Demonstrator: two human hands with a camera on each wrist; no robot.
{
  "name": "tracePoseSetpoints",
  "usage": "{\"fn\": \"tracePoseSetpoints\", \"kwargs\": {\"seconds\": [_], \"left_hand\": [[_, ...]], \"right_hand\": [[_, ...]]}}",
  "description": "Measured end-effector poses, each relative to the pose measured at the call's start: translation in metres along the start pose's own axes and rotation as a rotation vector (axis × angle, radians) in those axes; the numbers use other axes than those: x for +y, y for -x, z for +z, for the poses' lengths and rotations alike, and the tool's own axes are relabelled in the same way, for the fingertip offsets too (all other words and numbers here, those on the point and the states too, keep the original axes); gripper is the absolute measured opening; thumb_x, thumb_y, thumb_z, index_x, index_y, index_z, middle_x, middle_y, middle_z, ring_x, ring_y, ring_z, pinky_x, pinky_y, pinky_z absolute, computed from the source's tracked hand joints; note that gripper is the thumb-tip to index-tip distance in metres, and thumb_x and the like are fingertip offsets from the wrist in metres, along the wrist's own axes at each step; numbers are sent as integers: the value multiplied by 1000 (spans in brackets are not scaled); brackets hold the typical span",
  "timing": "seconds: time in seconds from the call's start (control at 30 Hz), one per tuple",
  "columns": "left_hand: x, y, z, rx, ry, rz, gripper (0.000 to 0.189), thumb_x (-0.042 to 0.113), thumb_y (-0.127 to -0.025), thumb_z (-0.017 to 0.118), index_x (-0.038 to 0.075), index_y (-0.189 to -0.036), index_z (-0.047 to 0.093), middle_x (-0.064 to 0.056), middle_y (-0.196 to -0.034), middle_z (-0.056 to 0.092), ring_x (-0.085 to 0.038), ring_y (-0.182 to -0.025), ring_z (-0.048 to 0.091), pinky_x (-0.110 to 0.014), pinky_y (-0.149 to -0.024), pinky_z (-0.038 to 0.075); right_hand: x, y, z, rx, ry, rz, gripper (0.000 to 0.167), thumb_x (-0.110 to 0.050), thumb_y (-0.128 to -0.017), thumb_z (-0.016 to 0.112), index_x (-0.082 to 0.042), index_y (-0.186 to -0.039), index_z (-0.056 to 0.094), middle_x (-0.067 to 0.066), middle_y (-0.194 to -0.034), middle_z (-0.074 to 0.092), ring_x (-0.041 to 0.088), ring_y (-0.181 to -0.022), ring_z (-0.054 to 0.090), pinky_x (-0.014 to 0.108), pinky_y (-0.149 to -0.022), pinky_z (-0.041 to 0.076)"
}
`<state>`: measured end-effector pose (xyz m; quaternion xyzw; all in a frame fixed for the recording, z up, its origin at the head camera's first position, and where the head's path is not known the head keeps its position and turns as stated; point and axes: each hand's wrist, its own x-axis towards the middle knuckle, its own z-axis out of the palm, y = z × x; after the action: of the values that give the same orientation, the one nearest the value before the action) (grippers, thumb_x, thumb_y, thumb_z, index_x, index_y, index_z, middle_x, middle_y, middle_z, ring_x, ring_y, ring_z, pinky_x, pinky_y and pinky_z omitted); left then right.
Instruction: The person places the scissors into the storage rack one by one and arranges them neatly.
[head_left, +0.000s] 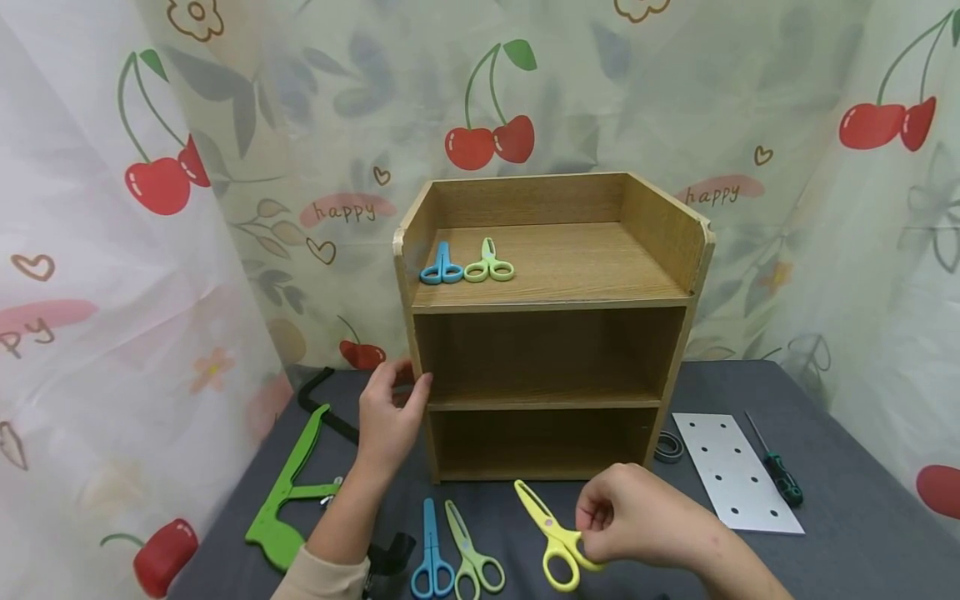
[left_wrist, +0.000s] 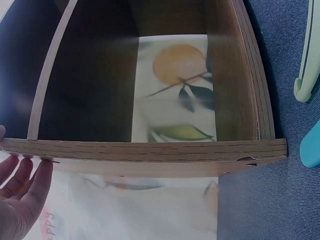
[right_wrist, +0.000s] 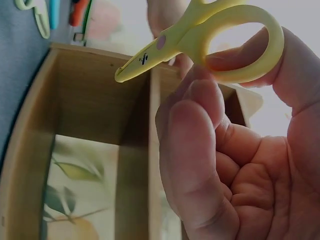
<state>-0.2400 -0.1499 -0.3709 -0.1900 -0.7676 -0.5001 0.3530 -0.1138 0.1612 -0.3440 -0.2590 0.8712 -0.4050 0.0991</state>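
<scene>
A pair of yellow scissors is held up in front of the wooden shelf, blades pointing up and left. My right hand pinches it by one handle loop, thumb through the ring in the right wrist view. With my left hand I grip the shelf's left side panel, thumb near the front edge and fingers along the outside. Small blue scissors and light green scissors lie on the top tier. Below the shelf, another blue pair and a green pair lie on the table.
A green-handled saw lies at the left, partly behind my left forearm. On the right are a white perforated board, a green-handled screwdriver and a dark roll beside the shelf. Patterned cloth hangs around the table.
</scene>
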Motion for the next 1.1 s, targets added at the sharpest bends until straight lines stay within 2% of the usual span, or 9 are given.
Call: {"fn": "tracePoseSetpoints", "kwargs": {"seconds": [0.27,0.53,0.67,1.1], "left_hand": [[-1,1,1,-1,-2,-1,25,12,-95,75,1,-116,69,-10,-106,66,-21,-97,66,-40,-77,60],[-1,0,1,-1,-1,-4,24,12,-95,75,2,-115,69,-9,-105,66,-19,-97,65,-37,-78,60],[-2,0,0,1,-2,0,24,12,-95,76,2,-116,69,-9,-105,66,-20,-97,66,-34,-77,60],[-3,1,1,4,-2,7,25,13,-95,76,2,-116,69,-9,-106,66,-20,-97,66,-36,-77,60]], "right_hand": [[-10,15,-14,25,-27,23,19,3,-70,67,-15,-76,69,-9,-65,61,5,-59,53,23,-53,47],[-17,31,-23,113,-31,-26,16,-1,-76,73,-16,-81,69,-9,-65,61,5,-59,55,24,-52,48],[-19,35,-26,136,-44,-15,15,0,-78,73,-14,-83,69,-8,-68,63,7,-60,58,26,-54,51],[-19,45,-33,188,-79,-15,14,2,-81,72,-11,-86,69,-4,-73,65,12,-64,62,28,-57,53]]}}
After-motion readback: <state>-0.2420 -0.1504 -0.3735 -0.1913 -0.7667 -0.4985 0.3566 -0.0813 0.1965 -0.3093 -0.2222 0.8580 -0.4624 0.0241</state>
